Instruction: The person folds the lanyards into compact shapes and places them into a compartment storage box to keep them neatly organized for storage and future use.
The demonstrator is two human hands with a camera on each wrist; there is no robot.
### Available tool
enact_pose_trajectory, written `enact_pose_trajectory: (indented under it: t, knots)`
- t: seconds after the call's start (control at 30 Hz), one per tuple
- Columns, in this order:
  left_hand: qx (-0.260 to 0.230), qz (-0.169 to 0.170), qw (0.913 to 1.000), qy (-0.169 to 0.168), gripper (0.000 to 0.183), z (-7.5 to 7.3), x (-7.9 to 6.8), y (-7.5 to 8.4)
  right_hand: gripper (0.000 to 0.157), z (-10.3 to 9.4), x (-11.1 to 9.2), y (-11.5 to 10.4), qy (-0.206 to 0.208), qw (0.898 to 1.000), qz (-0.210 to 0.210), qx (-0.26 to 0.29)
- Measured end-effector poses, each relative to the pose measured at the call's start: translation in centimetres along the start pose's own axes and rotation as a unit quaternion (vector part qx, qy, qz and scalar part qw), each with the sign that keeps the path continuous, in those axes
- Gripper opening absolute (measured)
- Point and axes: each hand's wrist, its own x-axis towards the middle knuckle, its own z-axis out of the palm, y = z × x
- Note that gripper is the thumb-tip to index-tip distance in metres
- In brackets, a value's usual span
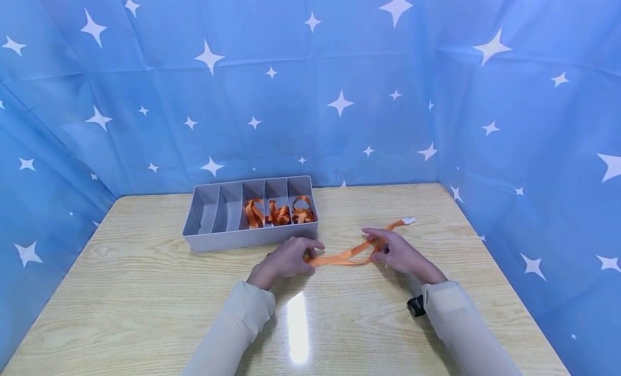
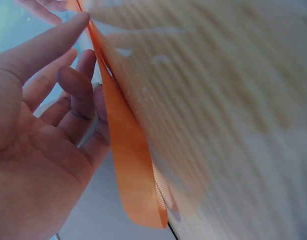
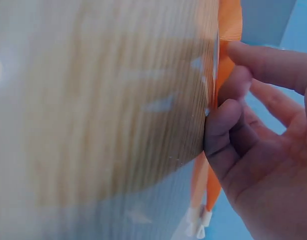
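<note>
An orange lanyard (image 1: pixel 342 259) lies along the table, its two strands parted near the right hand and its white clip (image 1: pixel 409 221) at the far right end. The left hand (image 1: pixel 289 257) is at the looped end; in the left wrist view its thumb tip touches the orange ribbon (image 2: pixel 126 155), while the other fingers bend loosely beside it. The right hand (image 1: pixel 399 252) rests over the strands near the clip. In the right wrist view, its fingertips (image 3: pixel 223 117) touch the ribbon and tabletop without visibly closing round the strap.
Behind the left hand stands a grey divided box (image 1: pixel 249 237). Its three right compartments hold coiled orange lanyards (image 1: pixel 278 214); two left ones show bare bottoms. The wooden table (image 1: pixel 145 306) meets a blue star-patterned curtain (image 1: pixel 271 106) at the back and sides.
</note>
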Motion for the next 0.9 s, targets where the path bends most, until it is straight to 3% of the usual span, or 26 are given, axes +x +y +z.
enact_pose_trajectory:
  t: [0.3,0.53,0.73,0.9]
  knots:
    - [0.009,-0.006,0.9999,-0.01,0.045,-0.02,-0.03,0.04,0.052,0.58,0.18,0.07,0.008,0.998,-0.015,-0.062]
    - [0.007,-0.014,0.9997,-0.016,0.038,-0.04,-0.01,0.06,0.035,0.86,0.31,0.0,0.014,0.997,-0.007,-0.07]
    - [0.025,-0.024,0.9994,-0.01,0.019,-0.22,-0.15,0.0,0.027,0.97,0.24,-0.23,0.021,0.996,-0.007,-0.081]
    - [0.011,-0.009,0.9999,0.008,0.01,-0.48,-0.32,0.01,0.019,0.92,0.16,-0.24,0.034,0.996,-0.007,-0.085]
